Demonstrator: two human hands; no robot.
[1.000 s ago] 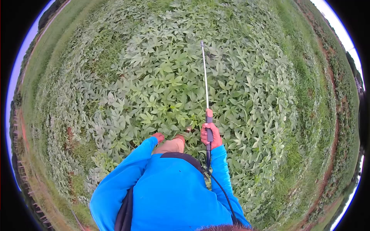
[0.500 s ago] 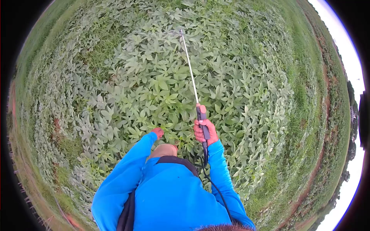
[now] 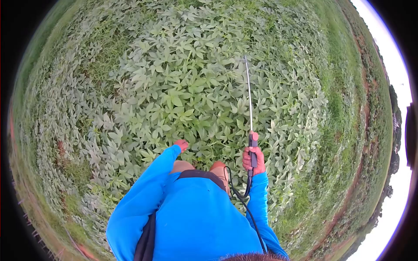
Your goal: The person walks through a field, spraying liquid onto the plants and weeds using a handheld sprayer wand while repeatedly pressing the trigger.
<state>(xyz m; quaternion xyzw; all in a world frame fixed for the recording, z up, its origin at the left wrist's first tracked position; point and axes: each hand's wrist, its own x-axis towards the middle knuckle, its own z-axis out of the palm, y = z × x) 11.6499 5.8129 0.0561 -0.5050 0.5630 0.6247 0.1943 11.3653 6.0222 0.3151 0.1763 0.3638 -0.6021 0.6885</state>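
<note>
My right hand (image 3: 256, 160) is wrapped round the dark handle of a sprayer wand (image 3: 250, 102), thumb near the orange-red part at its top. The thin metal lance points forward over the leafy plants (image 3: 187, 100), and its tip looks blurred, with a faint haze about it. From the bottom of the handle a black hose (image 3: 242, 199) loops down and runs back along my right arm. Held low before my waist, my left hand (image 3: 181, 145) has its fingers curled and shows nothing in them. Leaves lie just beyond it.
Dense broad-leaved plants surround my legs (image 3: 220, 172), partly covering them. Grass strips (image 3: 335, 104) run along the right, with a reddish soil track (image 3: 363, 165) farther out. A black strap (image 3: 146, 237) crosses my left side. Trees stand along the right-hand horizon.
The wand has swung to the right and come back a little with my right hand. My left hand has shifted slightly forward and right. More of my legs now shows.
</note>
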